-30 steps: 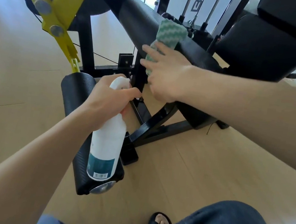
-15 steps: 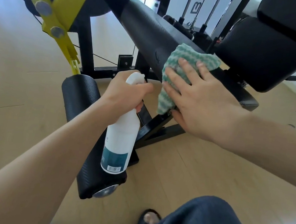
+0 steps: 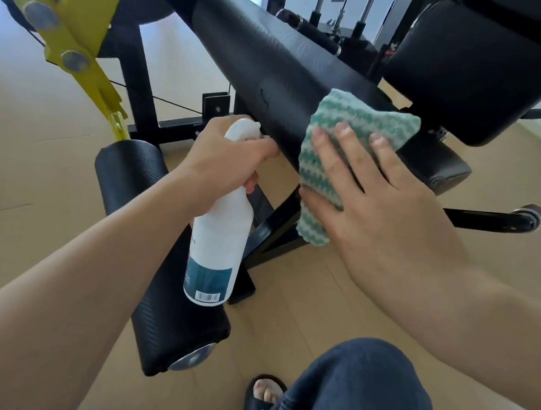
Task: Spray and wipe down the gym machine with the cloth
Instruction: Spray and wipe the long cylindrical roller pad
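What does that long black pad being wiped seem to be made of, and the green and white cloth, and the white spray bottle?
The long black pad looks like vinyl or faux leather over padding: a fine woven-look texture with a dull sheen. The cloth seems a soft knitted or microfibre fabric, with nubby green and white zigzag rows. The spray bottle is probably matte white plastic, smooth and opaque, with a printed teal label.

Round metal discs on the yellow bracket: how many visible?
2. One disc sits near the bracket's upper left edge; the other is lower, just above where it narrows toward the roller pad. More may be hidden beyond the frame's top.
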### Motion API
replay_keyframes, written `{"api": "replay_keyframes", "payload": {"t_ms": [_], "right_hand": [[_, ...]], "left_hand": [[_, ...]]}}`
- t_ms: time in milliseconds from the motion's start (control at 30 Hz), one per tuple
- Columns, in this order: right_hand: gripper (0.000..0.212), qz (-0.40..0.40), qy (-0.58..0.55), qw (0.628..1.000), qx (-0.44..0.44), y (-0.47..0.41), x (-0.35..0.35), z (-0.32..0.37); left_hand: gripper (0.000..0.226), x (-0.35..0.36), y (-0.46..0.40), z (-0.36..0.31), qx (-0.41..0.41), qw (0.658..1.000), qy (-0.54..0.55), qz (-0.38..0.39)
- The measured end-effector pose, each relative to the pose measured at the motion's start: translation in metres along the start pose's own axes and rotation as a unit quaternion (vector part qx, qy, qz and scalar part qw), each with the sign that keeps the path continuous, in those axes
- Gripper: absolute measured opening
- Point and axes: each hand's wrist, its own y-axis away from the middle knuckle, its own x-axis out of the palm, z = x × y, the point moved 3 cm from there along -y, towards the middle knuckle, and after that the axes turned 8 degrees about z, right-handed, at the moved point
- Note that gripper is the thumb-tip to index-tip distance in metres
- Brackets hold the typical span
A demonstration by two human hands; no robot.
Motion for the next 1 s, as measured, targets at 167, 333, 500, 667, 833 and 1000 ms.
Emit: {"api": "replay_keyframes", "payload": {"t_ms": [167, 333, 500, 667, 833, 1000], "right_hand": [[0.057, 0.040, 0.064, 0.997, -0.021, 0.003, -0.007, 0.000], [0.062, 0.112, 0.069, 0.991, -0.014, -0.095, -0.027, -0.004], [0.068, 0.115, 0.001, 0.993, 0.040, -0.179, -0.040, -0.001], [0.064, 0.103, 0.015, 0.995, 0.006, -0.118, -0.035, 0.000], [0.066, 0.116, 0.042, 0.991, -0.044, -0.018, -0.021, 0.000], [0.066, 0.092, 0.027, 0.994, -0.048, -0.069, -0.025, -0.009]], "left_hand": [[0.019, 0.006, 0.005, 0.005, -0.004, 1.000, -0.005, 0.010], [0.031, -0.007, 0.008, 0.011, -0.007, 1.000, -0.006, -0.020], [0.029, -0.018, 0.005, 0.019, -0.030, 0.998, -0.030, -0.042], [0.030, -0.020, 0.009, 0.020, -0.050, 0.997, -0.018, -0.047], [0.018, -0.016, 0.019, 0.015, -0.061, 0.998, -0.010, -0.031], [0.030, -0.018, 0.015, 0.014, -0.071, 0.997, -0.012, -0.039]]}}
